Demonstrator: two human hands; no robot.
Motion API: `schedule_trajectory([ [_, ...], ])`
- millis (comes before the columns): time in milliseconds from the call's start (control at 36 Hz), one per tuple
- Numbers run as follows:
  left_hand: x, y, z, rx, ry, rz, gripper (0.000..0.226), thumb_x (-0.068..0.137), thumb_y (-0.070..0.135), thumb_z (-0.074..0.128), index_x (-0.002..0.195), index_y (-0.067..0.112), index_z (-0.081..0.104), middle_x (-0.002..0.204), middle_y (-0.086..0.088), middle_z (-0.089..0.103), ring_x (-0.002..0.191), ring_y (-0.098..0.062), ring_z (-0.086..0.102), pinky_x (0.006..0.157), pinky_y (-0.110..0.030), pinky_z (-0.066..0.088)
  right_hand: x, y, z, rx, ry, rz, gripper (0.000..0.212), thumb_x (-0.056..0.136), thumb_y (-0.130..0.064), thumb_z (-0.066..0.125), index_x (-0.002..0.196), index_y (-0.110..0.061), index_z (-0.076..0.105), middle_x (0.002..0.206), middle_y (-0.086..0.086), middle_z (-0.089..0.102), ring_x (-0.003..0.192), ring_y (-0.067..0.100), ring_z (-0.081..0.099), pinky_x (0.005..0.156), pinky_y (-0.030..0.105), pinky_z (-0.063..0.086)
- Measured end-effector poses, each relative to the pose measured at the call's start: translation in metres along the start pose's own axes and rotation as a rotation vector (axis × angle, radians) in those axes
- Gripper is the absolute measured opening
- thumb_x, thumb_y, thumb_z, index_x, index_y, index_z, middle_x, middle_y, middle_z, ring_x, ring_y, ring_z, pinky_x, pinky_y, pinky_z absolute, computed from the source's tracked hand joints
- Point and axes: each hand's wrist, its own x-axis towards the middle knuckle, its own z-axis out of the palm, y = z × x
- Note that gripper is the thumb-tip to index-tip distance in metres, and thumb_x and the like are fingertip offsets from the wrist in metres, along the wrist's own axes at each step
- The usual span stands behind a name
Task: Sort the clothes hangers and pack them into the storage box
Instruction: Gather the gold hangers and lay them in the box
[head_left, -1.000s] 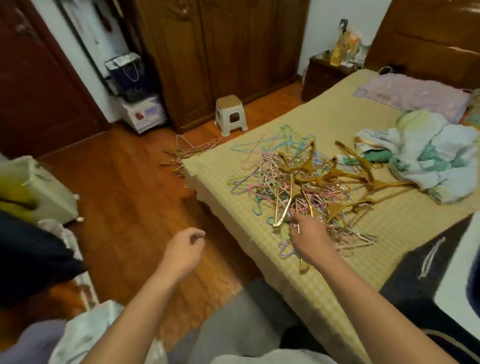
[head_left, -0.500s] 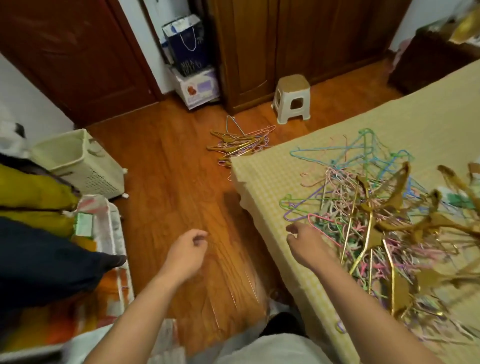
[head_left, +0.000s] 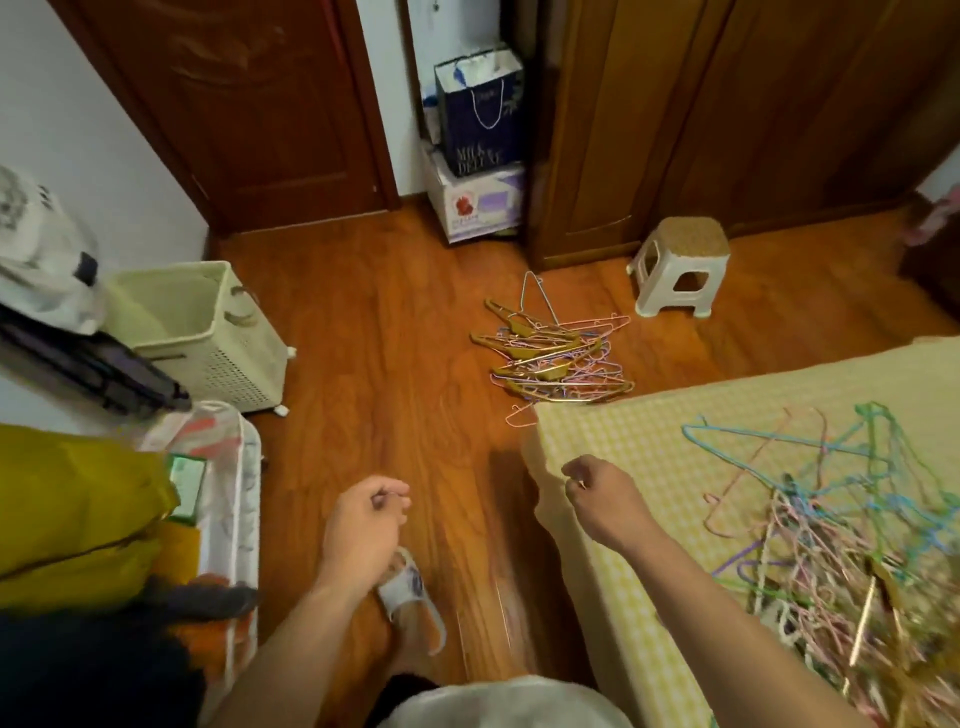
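Note:
A tangle of thin pink, blue, green and gold hangers (head_left: 831, 545) lies on the yellow checked bed (head_left: 623, 441) at the right. A second, flatter pile of gold and pink hangers (head_left: 550, 364) sits on the wooden floor off the bed's corner. A cream perforated open-topped box (head_left: 208, 338) stands at the left wall. My right hand (head_left: 597, 499) hovers over the bed's corner, left of the tangle, finger and thumb pinched together; whether anything is between them is unclear. My left hand (head_left: 363, 525) hangs over the floor, fingers loosely curled, holding nothing.
A white stool (head_left: 680, 265) stands by the wardrobe. A dark paper bag (head_left: 478, 109) sits on a cardboard box (head_left: 483, 208) between door and wardrobe. Yellow and dark clothes (head_left: 78, 509) fill a fabric bin at the left. My slippered foot (head_left: 415, 597) is below.
My view has swung left from the bed toward the floor. My right hand has left the tangle of hangers and moved to the bed's corner. The left hand has kept its pose.

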Motion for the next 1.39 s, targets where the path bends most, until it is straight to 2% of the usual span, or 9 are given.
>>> schedule_trajectory([
  [194, 0.16, 0.038, -0.04, 0.075, -0.171, 0.011, 0.024, 0.106, 0.014, 0.046, 0.101, 0.021, 0.068, 0.102, 0.003, 0.072, 0.091, -0.011, 0.068, 0.073, -0.026, 0.049, 0.1, -0.06, 0.002, 0.017, 0.006, 0.139, 0.03, 0.097, -0.013, 0.054, 0.124, -0.013, 0.066, 0.127, 0.004, 0.067, 0.117, 0.023, 0.061, 0.09, 0.026, 0.045],
  [361, 0.258, 0.112, -0.056, 0.212, -0.358, 0.143, 0.022, 0.104, 0.01, 0.048, 0.102, 0.016, 0.069, 0.101, -0.003, 0.074, 0.088, -0.018, 0.07, 0.066, -0.021, 0.046, 0.139, -0.095, -0.014, 0.18, 0.162, 0.277, 0.031, 0.095, -0.009, 0.052, 0.122, -0.01, 0.067, 0.125, 0.005, 0.068, 0.119, 0.025, 0.061, 0.095, 0.028, 0.044],
  [472, 0.31, 0.16, -0.04, 0.28, -0.44, 0.235, 0.02, 0.104, 0.011, 0.05, 0.105, 0.017, 0.069, 0.102, 0.001, 0.072, 0.089, -0.013, 0.069, 0.063, -0.015, 0.042, 0.162, -0.105, -0.015, 0.299, 0.214, 0.39, 0.029, 0.095, -0.011, 0.054, 0.119, -0.013, 0.069, 0.123, 0.003, 0.069, 0.115, 0.022, 0.061, 0.094, 0.028, 0.045],
  [667, 0.393, 0.205, 0.011, 0.383, -0.634, 0.23, 0.026, 0.101, 0.009, 0.05, 0.095, 0.026, 0.069, 0.098, 0.002, 0.075, 0.084, -0.013, 0.072, 0.078, -0.029, 0.055, 0.247, -0.107, -0.016, 0.378, 0.227, 0.512, 0.027, 0.094, -0.01, 0.056, 0.117, -0.012, 0.07, 0.121, 0.005, 0.07, 0.115, 0.024, 0.062, 0.093, 0.028, 0.045],
  [778, 0.441, 0.232, 0.005, 0.41, -0.642, 0.204, 0.021, 0.103, 0.005, 0.049, 0.102, 0.017, 0.066, 0.102, -0.005, 0.072, 0.081, -0.008, 0.067, 0.059, -0.008, 0.046, 0.305, -0.112, -0.021, 0.354, 0.17, 0.55, 0.017, 0.089, -0.009, 0.057, 0.094, -0.011, 0.074, 0.101, 0.008, 0.073, 0.1, 0.028, 0.067, 0.08, 0.031, 0.05],
  [889, 0.521, 0.271, -0.028, 0.429, -0.569, 0.148, 0.019, 0.105, 0.008, 0.048, 0.105, 0.016, 0.066, 0.108, -0.008, 0.07, 0.084, -0.011, 0.066, 0.064, -0.018, 0.045, 0.383, -0.141, -0.045, 0.355, 0.096, 0.552, 0.025, 0.091, -0.009, 0.053, 0.068, -0.013, 0.061, 0.074, 0.006, 0.065, 0.078, 0.026, 0.063, 0.069, 0.032, 0.044],
  [1056, 0.614, 0.317, -0.045, 0.361, -0.452, 0.095, 0.018, 0.106, 0.012, 0.049, 0.111, 0.012, 0.067, 0.11, -0.006, 0.069, 0.095, -0.021, 0.067, 0.071, -0.028, 0.048, 0.478, -0.19, -0.093, 0.313, 0.091, 0.455, 0.02, 0.096, -0.014, 0.051, 0.093, -0.014, 0.07, 0.097, 0.006, 0.07, 0.09, 0.025, 0.065, 0.08, 0.035, 0.051],
  [1278, 0.722, 0.35, 0.031, 0.546, -0.751, 0.191, 0.019, 0.106, 0.016, 0.049, 0.111, 0.022, 0.066, 0.106, 0.005, 0.071, 0.091, -0.007, 0.068, 0.071, -0.019, 0.049, 0.57, -0.201, -0.116, 0.479, 0.282, 0.635, 0.023, 0.099, -0.016, 0.054, 0.114, -0.01, 0.071, 0.113, 0.011, 0.072, 0.106, 0.029, 0.066, 0.094, 0.038, 0.051],
  [1389, 0.79, 0.353, 0.077, 0.811, -0.976, 0.331, 0.018, 0.106, 0.023, 0.049, 0.108, 0.033, 0.064, 0.105, 0.017, 0.064, 0.092, 0.003, 0.061, 0.071, -0.017, 0.045, 0.597, -0.201, -0.086, 0.572, 0.351, 0.842, 0.019, 0.093, -0.02, 0.055, 0.097, -0.012, 0.071, 0.096, 0.011, 0.071, 0.093, 0.027, 0.067, 0.077, 0.031, 0.048],
])
